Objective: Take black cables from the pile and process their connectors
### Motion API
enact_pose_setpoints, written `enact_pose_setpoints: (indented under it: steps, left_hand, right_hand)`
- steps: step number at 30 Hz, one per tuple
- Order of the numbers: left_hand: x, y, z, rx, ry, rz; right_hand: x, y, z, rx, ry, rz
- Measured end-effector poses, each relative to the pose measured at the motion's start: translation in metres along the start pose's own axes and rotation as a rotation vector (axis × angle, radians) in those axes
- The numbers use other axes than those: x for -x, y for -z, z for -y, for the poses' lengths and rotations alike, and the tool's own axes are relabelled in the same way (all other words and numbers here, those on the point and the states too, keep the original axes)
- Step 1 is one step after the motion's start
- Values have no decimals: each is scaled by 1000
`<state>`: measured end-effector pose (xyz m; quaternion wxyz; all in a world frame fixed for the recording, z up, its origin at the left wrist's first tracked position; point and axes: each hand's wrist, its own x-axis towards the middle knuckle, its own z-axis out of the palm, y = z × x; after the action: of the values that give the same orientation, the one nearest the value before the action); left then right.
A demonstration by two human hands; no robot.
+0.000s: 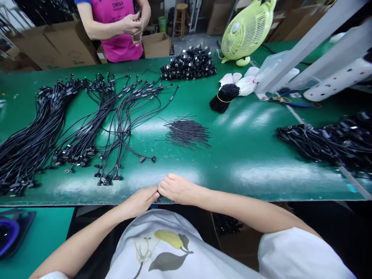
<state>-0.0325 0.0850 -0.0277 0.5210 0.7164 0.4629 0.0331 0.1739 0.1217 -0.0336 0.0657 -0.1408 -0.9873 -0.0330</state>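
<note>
While hands meet: left hand (140, 202) and right hand (177, 189) pressed together, pinch unclear.
Beyond grip: black cables (120, 116) on green workbench (226, 170).

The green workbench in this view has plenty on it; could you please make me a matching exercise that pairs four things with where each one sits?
Things:
1. Lime-green fan
2. Short black wires
3. Bundle tied with yellow band
4. Right hand

Places:
A. At the near table edge
B. Beside white bags
C. Loose in the middle of the bench
D. Standing near the far edge

Pairs: 1-D, 2-C, 3-B, 4-A
</note>
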Motion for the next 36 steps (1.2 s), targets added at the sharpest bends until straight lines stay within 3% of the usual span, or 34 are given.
enact_pose_setpoints:
  steps: [5, 8, 10, 13, 15, 17, 18, 21, 23, 25, 28, 31, 34, 36]
  left_hand:
    - [-14, 17, -6, 358, 68, -18]
    - [-17, 25, -9, 491, 74, 89]
    - [-15, 25, -11, 380, 74, 92]
    - [-12, 18, -11, 118, 43, -86]
    - [-13, 15, -6, 114, 33, -182]
    - [-15, 16, 2, 282, 61, -247]
    - [-17, 17, 6, 404, 79, -298]
    - [-20, 23, 15, 786, 101, -448]
    - [-19, 26, 15, 952, 88, -489]
    - [-17, 28, 13, 1033, 72, -494]
    - [-14, 28, 8, 1104, 44, -505]
    - [-15, 27, 2, 1142, 1, -509]
    - [-21, 24, -9, 1148, -57, -502]
    - [-24, 23, -18, 1164, -120, -490]
  right_hand:
    - [-6, 16, -15, -42, -127, -61]
    - [-9, 20, -19, -38, -51, -42]
    - [-10, 19, -22, -104, 7, 8]
    - [-13, 22, -39, -335, 3, 94]
    - [-15, 26, -66, -572, 4, 110]
    - [-17, 26, -105, -693, -136, 10]
    - [-17, 23, -128, -662, -290, -67]
    - [-17, -1, -189, -298, -809, -181]
    - [-15, -21, -214, -121, -923, -111]
    - [-13, -34, -224, -44, -930, -74]
    - [-9, -33, -219, 46, -950, -155]
    - [-8, -11, -195, 47, -960, -265]
    - [-18, 7, -145, -154, -918, -390]
    - [-28, 12, -100, -410, -867, -415]
